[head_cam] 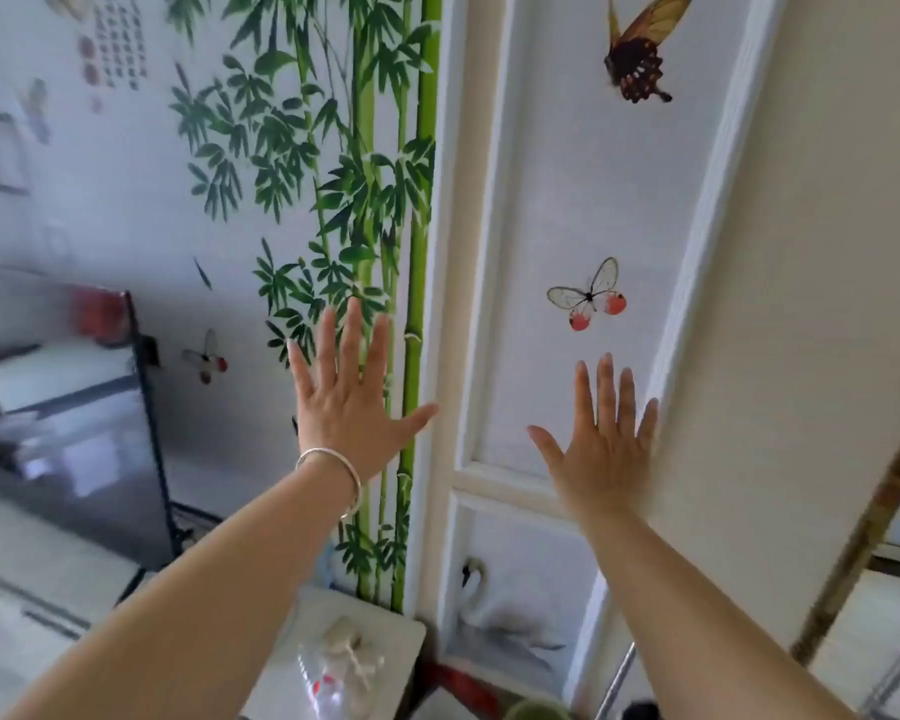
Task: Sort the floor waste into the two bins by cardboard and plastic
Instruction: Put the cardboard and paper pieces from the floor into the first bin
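Both my arms are stretched out in front of a decorated wall. My left hand [352, 394] has its fingers straight and spread, a silver bangle on the wrist, and holds nothing. My right hand [601, 439] is also spread flat with straight fingers and is empty. Below my left forearm, a clear plastic bag [341, 672] with white and red contents lies on a pale grey surface [391, 631]. No bins or cardboard are in view.
The wall [307, 174] carries a bamboo mural and butterfly stickers. A dark-framed mirror or glass panel [74, 433] leans at the left. A white panelled door [567, 252] stands straight ahead. A metal pole [614, 683] and red strip [463, 683] sit at the bottom.
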